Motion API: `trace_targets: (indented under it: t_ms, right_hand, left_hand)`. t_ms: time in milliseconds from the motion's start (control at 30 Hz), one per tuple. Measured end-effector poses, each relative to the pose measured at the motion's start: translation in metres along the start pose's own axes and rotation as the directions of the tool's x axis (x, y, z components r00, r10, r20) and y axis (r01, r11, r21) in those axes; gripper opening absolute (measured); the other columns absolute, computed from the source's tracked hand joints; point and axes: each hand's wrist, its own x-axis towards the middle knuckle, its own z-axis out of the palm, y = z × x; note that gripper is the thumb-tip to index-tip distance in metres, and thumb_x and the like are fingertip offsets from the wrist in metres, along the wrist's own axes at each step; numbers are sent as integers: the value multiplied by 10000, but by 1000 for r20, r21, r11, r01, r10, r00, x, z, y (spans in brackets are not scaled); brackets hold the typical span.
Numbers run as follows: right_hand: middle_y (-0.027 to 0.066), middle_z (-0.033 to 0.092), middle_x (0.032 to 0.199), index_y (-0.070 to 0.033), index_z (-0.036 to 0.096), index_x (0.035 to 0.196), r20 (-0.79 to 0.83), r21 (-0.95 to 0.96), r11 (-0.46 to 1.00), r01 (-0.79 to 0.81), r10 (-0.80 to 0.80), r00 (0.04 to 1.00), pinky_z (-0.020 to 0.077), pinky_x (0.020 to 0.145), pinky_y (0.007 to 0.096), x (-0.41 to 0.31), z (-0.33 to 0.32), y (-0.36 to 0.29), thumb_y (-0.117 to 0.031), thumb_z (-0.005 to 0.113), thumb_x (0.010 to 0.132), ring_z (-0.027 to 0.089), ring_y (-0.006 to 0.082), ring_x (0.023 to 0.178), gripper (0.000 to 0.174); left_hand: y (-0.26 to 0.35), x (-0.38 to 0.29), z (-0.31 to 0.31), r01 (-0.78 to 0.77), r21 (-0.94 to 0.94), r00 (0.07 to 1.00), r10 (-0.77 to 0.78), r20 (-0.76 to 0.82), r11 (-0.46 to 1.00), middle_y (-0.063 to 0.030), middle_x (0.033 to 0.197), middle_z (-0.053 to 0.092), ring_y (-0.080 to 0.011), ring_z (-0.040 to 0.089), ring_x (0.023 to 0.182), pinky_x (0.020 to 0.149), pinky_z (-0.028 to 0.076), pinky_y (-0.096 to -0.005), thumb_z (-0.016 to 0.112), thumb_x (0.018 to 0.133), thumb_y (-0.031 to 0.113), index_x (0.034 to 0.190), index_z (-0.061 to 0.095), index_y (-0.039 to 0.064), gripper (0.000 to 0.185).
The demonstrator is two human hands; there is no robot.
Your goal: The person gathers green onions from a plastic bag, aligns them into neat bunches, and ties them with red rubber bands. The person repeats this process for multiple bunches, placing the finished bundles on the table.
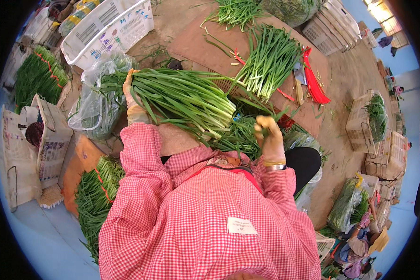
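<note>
My left hand (pixel 130 96), in a pale glove, is closed around the leafy end of a large bunch of garlic chives (pixel 185 98). The bunch lies across a brownish board or pad (pixel 176 138) over my lap, pale cut ends pointing right. My right hand (pixel 270 138), also gloved and with a wristwatch (pixel 276 167), is raised right of those ends with curled fingers. It is blurred; a bit of green shows at its fingers, but a firm hold is unclear. Loose chives (pixel 243 134) lie below, between the hands.
Ahead, a brown board (pixel 217 45) carries another chive bunch (pixel 269 63), a wooden-handled knife (pixel 299 85) and red ties (pixel 313 78). A white crate (pixel 126 31) and plastic bag (pixel 94 94) stand left. Tied bunches (pixel 99 185) lie lower left. Co-workers (pixel 358 241) sit at lower right.
</note>
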Motion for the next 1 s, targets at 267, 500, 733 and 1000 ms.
trace_targets:
  t_ms: [267,500,733,1000]
  right_hand:
    - [88,647,1328,4,560,1403,127,-544,794,-273,399,908,423,1075,353,-4,31,24,-367,643,978,573,211,1230,571]
    - [111,633,1347,-8,542,1405,204,-242,969,-55,107,973,513,1014,350,30,89,47,-121,657,983,639,201,1149,452]
    - [45,678,1271,-81,624,1321,107,-272,952,-140,174,979,546,951,349,7,88,61,-104,673,959,645,176,1142,366]
    - [73,654,1304,-58,601,1338,317,-137,958,-252,283,905,509,989,330,-7,97,47,-199,700,967,641,196,1137,410]
  left_hand:
    - [-4,-7,8,-53,86,999,52,14,995,-29,846,709,-208,673,757,719,565,-369,667,982,305,900,688,108,214]
    - [7,-34,39,17,-37,997,-14,80,999,-19,852,696,-212,671,771,728,574,-376,647,995,281,973,689,123,165]
    - [7,-38,40,14,-50,996,-10,85,999,-32,805,702,-214,666,723,702,565,-373,692,959,268,867,679,118,177]
    - [-5,-36,45,70,-4,997,-70,-33,998,-40,734,684,-214,654,663,656,556,-373,703,939,283,782,664,141,216]
